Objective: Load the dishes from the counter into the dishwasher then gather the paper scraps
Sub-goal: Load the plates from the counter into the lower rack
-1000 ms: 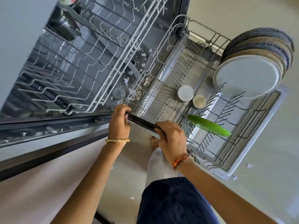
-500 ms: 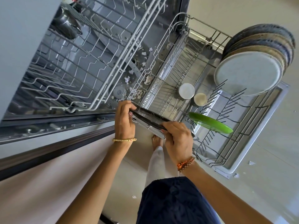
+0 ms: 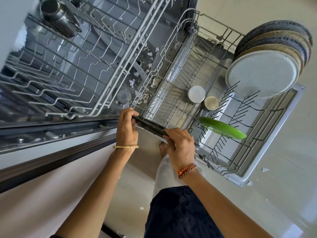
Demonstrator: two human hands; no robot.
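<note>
Both hands, left hand (image 3: 127, 127) and right hand (image 3: 180, 145), stay clamped on the dark plate (image 3: 149, 126), now lowered closer to the lower rack (image 3: 267, 162), beside the green plate (image 3: 223, 128); slotting looks imminent.

Dark plate (image 3: 149, 126) edge-on above lower rack (image 3: 221, 170)

Plates (image 3: 262, 73) in lower rack (image 3: 267, 152) far end; two cups (image 3: 196, 94) mid-rack; paper scraps (image 3: 155, 82) on dishwasher floor.
</note>
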